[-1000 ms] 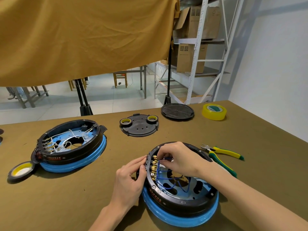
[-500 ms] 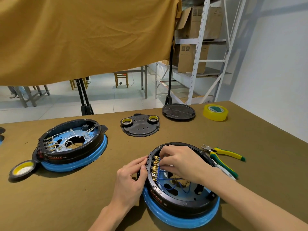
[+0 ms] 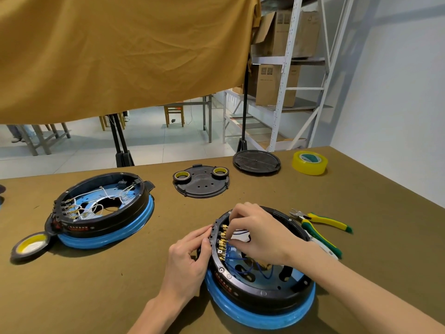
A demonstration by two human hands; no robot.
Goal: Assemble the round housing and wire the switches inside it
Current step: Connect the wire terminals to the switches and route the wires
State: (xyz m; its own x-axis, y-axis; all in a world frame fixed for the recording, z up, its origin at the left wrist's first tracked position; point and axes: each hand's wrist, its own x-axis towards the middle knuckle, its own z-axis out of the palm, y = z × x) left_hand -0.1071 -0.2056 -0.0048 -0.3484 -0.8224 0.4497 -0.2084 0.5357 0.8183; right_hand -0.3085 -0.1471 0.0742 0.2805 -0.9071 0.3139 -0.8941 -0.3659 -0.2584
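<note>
a: where's the piece being worked on?

b: lower centre-right of the frame — the round black plastic housing on its blue ring base (image 3: 260,290), sitting flat on the olive-brown worktop (image 3: 375,225). inside its left wall runs a row of brass switch terminals (image 3: 222,242), with thin blue wires (image 3: 240,261) looping across the blue floor.

a: and the hands?

b: the left hand (image 3: 190,256) is outside the wall, fingers curled and pinching the rim beside the terminals. the right hand (image 3: 257,233) reaches in from above, fingertips pressed together at the terminals; it looks like it pinches a blue wire end, though the exact contact is hidden.

a: how will it handle?

b: my guess — the shell is stiff and stable, so bracing the rim is the sound hold. the wires are limp and springy, best taken close to the end. the terminals look thin and bendable, so push straight.

a: anything in the way?

b: the yellow-and-green handled cutters (image 3: 320,227) lie just right of the housing, under the right forearm's path. a second black housing with white wires (image 3: 103,210) sits at centre left, a black tape roll with a yellow core (image 3: 30,245) touching it. a black perforated cover plate (image 3: 201,182), a flat black round lid (image 3: 256,162) and a yellow tape roll (image 3: 310,162) lie further up, well apart.
</note>
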